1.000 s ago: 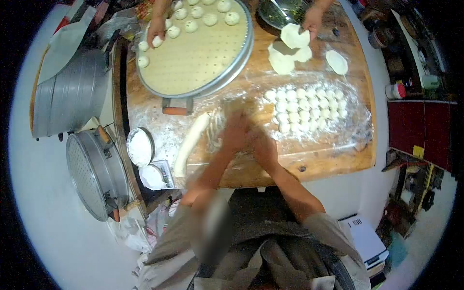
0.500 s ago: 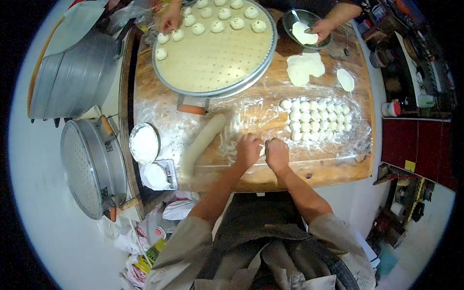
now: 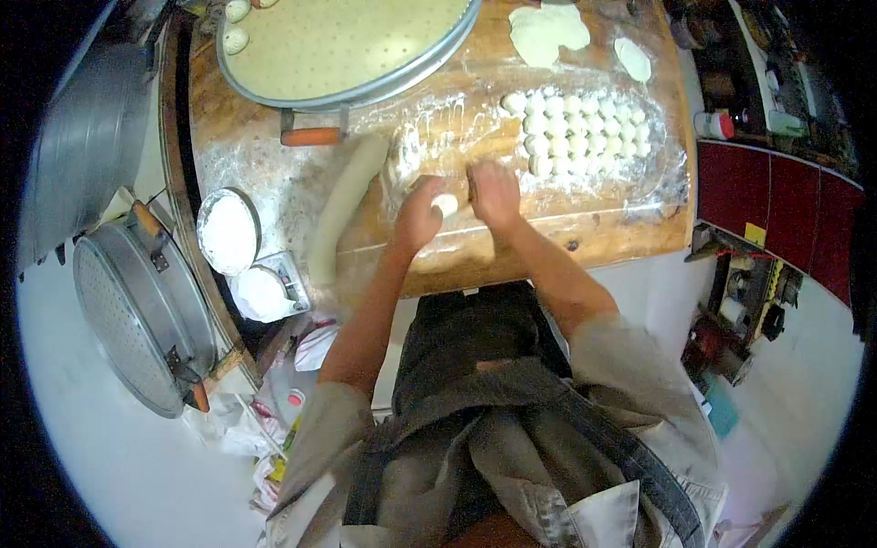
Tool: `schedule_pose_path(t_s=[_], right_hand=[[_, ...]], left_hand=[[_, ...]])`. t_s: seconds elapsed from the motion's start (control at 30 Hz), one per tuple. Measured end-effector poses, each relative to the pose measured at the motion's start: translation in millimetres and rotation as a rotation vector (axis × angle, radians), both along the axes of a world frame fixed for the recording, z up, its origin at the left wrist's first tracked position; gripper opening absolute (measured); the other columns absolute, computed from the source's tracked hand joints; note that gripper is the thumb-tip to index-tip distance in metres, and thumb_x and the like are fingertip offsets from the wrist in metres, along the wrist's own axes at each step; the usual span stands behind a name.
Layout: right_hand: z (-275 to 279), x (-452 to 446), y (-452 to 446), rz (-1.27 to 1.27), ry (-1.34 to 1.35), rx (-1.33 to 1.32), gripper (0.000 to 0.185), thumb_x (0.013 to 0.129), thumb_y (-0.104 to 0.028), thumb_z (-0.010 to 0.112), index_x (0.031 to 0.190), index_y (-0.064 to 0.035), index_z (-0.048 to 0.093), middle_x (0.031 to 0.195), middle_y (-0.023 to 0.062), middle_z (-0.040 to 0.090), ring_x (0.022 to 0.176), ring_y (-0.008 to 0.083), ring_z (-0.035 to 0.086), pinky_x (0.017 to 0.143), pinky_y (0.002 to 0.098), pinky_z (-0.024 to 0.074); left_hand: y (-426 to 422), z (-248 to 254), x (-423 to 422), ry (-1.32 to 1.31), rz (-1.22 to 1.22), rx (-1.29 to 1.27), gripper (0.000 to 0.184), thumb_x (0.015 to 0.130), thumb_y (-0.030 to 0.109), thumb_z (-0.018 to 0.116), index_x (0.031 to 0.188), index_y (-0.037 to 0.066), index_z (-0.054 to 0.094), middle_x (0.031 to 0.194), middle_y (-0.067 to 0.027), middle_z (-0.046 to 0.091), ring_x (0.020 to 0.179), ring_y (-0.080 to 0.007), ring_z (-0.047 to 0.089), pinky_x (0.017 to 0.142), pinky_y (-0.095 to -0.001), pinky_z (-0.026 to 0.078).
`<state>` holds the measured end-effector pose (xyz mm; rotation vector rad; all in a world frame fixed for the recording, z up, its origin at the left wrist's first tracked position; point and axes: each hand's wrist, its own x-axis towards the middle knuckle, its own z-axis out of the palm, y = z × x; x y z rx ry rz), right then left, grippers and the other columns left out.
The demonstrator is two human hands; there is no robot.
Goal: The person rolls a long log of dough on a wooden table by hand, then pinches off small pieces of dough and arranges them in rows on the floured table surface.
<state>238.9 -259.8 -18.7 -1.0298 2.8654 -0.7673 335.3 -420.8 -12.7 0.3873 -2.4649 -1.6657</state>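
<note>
My left hand point(image 3: 421, 214) is closed around a short piece of pale dough point(image 3: 445, 204) that pokes out past the thumb, low over the floured table. To its right, my right hand point(image 3: 496, 193) is curled, slightly blurred, around a dark, thin-edged tool that looks like a dough scraper point(image 3: 472, 184). A small gap separates the dough from the scraper. Beyond my right hand, several small dough pieces point(image 3: 585, 133) sit in floured rows. Left of my hands lies a long, thick dough roll point(image 3: 347, 208).
A large round steamer tray point(image 3: 347, 46) with an orange handle stands at the back left, with buns near its edge. A flour bowl point(image 3: 228, 234) and a small scale point(image 3: 290, 281) flank the roll. Flat dough sheets point(image 3: 548, 35) lie at the back. Stacked steamers point(image 3: 137, 301) stand at left.
The camera view has tilted down, shifting the table up and left, and the co-worker's hands have mostly left view. My hands have drawn apart, with the dough piece showing in my left.
</note>
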Motion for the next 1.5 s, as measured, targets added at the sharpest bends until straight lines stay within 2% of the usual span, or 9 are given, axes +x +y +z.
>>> schedule_pose_path(t_s=[0.17,0.37,0.5,0.8,1.0,1.27,1.3,1.4,1.5], right_hand=[[-4.1,-31.5,-39.8,-0.061,-0.130,0.060,0.007,0.081,-0.009,0.057,0.087,-0.0051,0.056,0.088,0.0189,0.060,0.084,0.0409,0.059,0.075,0.0503,0.0453],[12.0,7.6,13.3,0.173,-0.155,0.288,0.003,0.081,-0.007,0.056,0.083,-0.0054,0.057,0.082,0.0176,0.057,0.076,0.0373,0.059,0.063,0.0512,0.0454],[-6.7,-23.0,-38.1,-0.128,-0.021,0.009,0.006,0.083,-0.012,0.056,0.086,-0.0063,0.056,0.080,0.0161,0.057,0.075,0.0374,0.059,0.064,0.0501,0.0464],[18.0,10.0,-2.4,-0.035,-0.312,0.399,0.007,0.080,-0.010,0.058,0.087,-0.0073,0.058,0.086,0.0156,0.059,0.089,0.0358,0.060,0.070,0.0482,0.0461],[-0.9,-45.5,-59.4,-0.188,0.006,-0.020,0.004,0.079,-0.009,0.059,0.081,-0.0071,0.061,0.085,0.0164,0.059,0.081,0.0370,0.060,0.070,0.0507,0.0468],[10.0,-3.9,-15.0,-0.091,-0.158,0.125,0.004,0.081,-0.009,0.057,0.083,-0.0054,0.058,0.081,0.0185,0.058,0.077,0.0397,0.058,0.066,0.0512,0.0453],[1.6,-13.5,-28.3,-0.152,-0.126,0.033,0.006,0.081,-0.010,0.057,0.086,-0.0057,0.058,0.081,0.0184,0.058,0.076,0.0402,0.059,0.066,0.0512,0.0460],[-16.2,-42.5,-56.0,-0.187,0.021,-0.082,0.006,0.083,-0.010,0.055,0.085,-0.0053,0.057,0.081,0.0181,0.056,0.076,0.0405,0.058,0.063,0.0521,0.0448],[-21.7,-4.3,-14.5,-0.110,-0.040,-0.027,0.003,0.081,-0.006,0.055,0.082,-0.0050,0.058,0.083,0.0169,0.056,0.075,0.0364,0.056,0.062,0.0458,0.0424]], left_hand=[[-13.5,6.5,-25.8,-0.184,-0.209,-0.435,0.018,0.076,0.005,0.065,0.091,-0.003,0.071,0.094,-0.0245,0.066,0.094,-0.0402,0.063,0.084,-0.0442,0.050],[-2.5,-37.4,8.8,-0.289,0.197,0.291,0.031,0.080,0.002,0.060,0.110,0.002,0.068,0.109,-0.0185,0.069,0.098,-0.0315,0.067,0.087,-0.0386,0.051],[8.1,10.2,-36.4,-0.215,-0.027,-0.338,0.034,0.079,0.011,0.067,0.111,0.001,0.070,0.104,-0.0196,0.071,0.101,-0.0336,0.067,0.093,-0.0397,0.050],[-17.3,-16.6,2.4,-0.305,0.154,0.164,0.023,0.082,0.011,0.066,0.102,0.003,0.073,0.100,-0.0178,0.070,0.095,-0.0328,0.068,0.084,-0.0385,0.052],[-13.7,12.1,-49.7,-0.192,-0.070,-0.218,0.021,0.081,0.011,0.067,0.100,0.006,0.073,0.099,-0.0184,0.071,0.093,-0.0384,0.066,0.083,-0.0407,0.052],[-42.8,-72.1,47.0,-0.253,0.139,0.308,0.034,0.083,0.011,0.065,0.116,0.004,0.064,0.105,-0.0188,0.070,0.099,-0.0317,0.068,0.084,-0.0395,0.052],[-34.8,-23.3,34.8,-0.104,0.138,-0.162,0.034,0.083,0.010,0.064,0.117,0.004,0.063,0.104,-0.0195,0.070,0.099,-0.0328,0.067,0.085,-0.0402,0.052],[-32.9,20.8,-6.9,-0.267,0.103,-0.087,0.031,0.082,0.011,0.065,0.113,0.005,0.066,0.105,-0.0197,0.070,0.098,-0.0343,0.067,0.086,-0.0419,0.052],[-45.9,37.7,-40.5,-0.515,-0.216,-0.419,0.027,0.082,0.015,0.067,0.107,0.008,0.069,0.105,-0.0196,0.070,0.099,-0.0359,0.067,0.086,-0.0445,0.052]])
